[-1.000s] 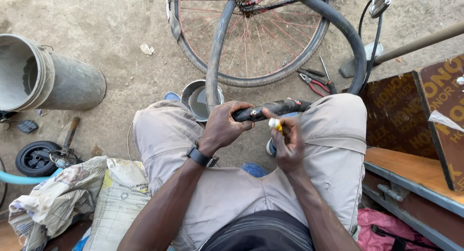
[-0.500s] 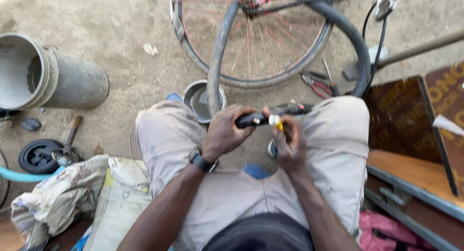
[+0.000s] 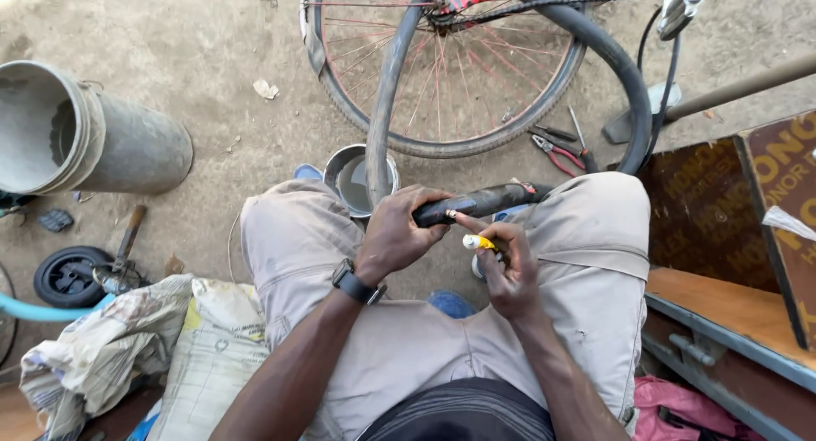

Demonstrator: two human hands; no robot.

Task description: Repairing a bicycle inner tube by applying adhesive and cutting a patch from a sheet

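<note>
The right hand [image 3: 510, 275] pinches a small yellow-and-white tube [image 3: 478, 242] between its fingers, tip touching the black inner tube [image 3: 484, 201] that lies across the person's knees. The left hand [image 3: 398, 233], a watch [image 3: 355, 283] on its wrist, has its fingers curled tight around that inner tube. Just beyond sits a metal bowl [image 3: 353, 176], then pliers [image 3: 557, 152] on the ground and a bicycle wheel [image 3: 450, 67]; a grey bucket [image 3: 85, 139] lies at left.

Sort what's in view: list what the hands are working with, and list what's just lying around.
In hand:
- black rubber inner tube, gripped by the left hand
- small yellow-and-white tube, held in the right hand

Lying about:
- grey metal bucket on its side
- red-handled pliers
- small metal bowl of water
- small black wheel
</note>
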